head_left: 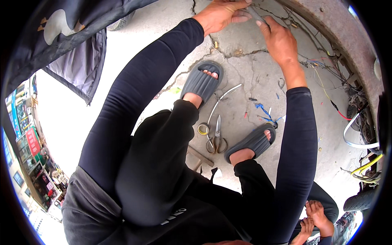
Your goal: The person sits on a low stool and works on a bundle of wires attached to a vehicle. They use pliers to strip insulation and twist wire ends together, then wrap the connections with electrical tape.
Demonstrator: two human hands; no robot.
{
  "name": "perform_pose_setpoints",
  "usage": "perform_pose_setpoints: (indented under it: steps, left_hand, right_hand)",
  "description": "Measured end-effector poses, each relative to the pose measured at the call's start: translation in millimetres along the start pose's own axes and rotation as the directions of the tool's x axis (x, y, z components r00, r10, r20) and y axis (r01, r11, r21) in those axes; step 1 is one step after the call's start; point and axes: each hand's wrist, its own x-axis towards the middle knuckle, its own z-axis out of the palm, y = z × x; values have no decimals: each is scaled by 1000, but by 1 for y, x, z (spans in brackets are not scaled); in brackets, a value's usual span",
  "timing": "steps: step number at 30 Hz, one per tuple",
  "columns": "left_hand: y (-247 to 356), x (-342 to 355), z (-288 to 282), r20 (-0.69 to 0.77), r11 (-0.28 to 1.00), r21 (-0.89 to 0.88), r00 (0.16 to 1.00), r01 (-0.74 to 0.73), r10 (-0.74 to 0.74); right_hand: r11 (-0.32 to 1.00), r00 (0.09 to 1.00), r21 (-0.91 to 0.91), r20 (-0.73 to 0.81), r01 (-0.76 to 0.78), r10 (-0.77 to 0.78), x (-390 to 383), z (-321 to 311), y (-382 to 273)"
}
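Both my arms reach up to the top edge of the picture, where a grey ribbed tube (pixel 255 14) runs between the hands. My left hand (pixel 222 15) is closed around its upper part, and some of the fingers are cut off by the picture's edge. Lower down, my right hand (pixel 280 41) pinches the tube between thumb and curled fingers; the grip is partly hidden. On the concrete between my sandals lie open scissors (pixel 217 130), a roll of yellow tape (pixel 203 129) and a curved length of white tube (pixel 221 99).
A rusty metal rim (pixel 347 38) curves along the right, with loose wires (pixel 326 75) and a white hose (pixel 354 143) beside it. Blue scraps (pixel 261 107) lie by my right sandal. A T-shaped tool (pixel 200 156) is below the scissors. Another person's hands (pixel 316 216) rest at lower right.
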Motion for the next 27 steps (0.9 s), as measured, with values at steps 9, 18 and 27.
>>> perform_pose_setpoints:
  steps: [9,18,27]
  left_hand:
    - [6,2,5,83,997,75,996,25,-31]
    - [27,33,-11,-25,989,83,992,-125,127]
    - [38,18,-34,-71,983,87,983,-161,168]
  right_hand:
    - [945,995,-322,-59,62,-85,-2,-10,-14]
    - [894,988,-435,-57,103,-142,14,-26,10]
    - [903,970,-363,10,229,-242,-3,-27,40]
